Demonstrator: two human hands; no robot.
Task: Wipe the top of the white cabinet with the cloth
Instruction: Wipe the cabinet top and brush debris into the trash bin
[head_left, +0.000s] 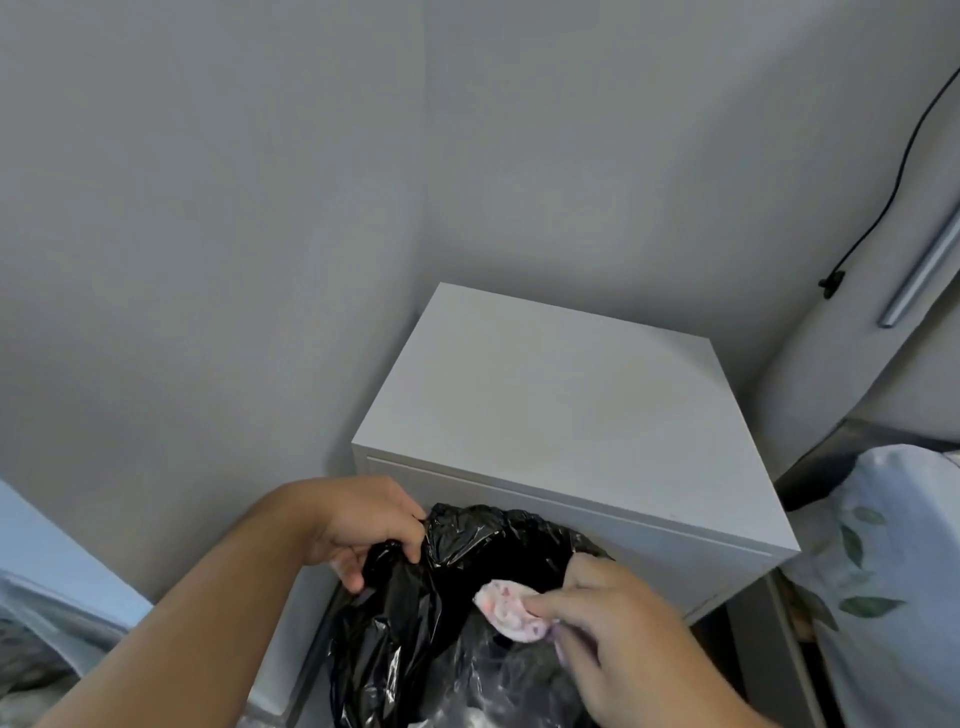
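Note:
The white cabinet (550, 410) stands in the corner of two grey walls, its flat top bare. In front of it, below its front edge, hangs a black plastic bag (415, 613) with its mouth open. My left hand (363, 525) grips the bag's rim on the left side. My right hand (618, 618) pinches a small crumpled pink-white cloth (511, 608) over the bag's mouth. Neither hand touches the cabinet top.
A black cable (893, 192) runs down the right wall to a clip, beside a metal rail (924, 270). White fabric with a leaf print (878, 551) lies at the right. A pale blue-white object (57, 577) sits at the lower left.

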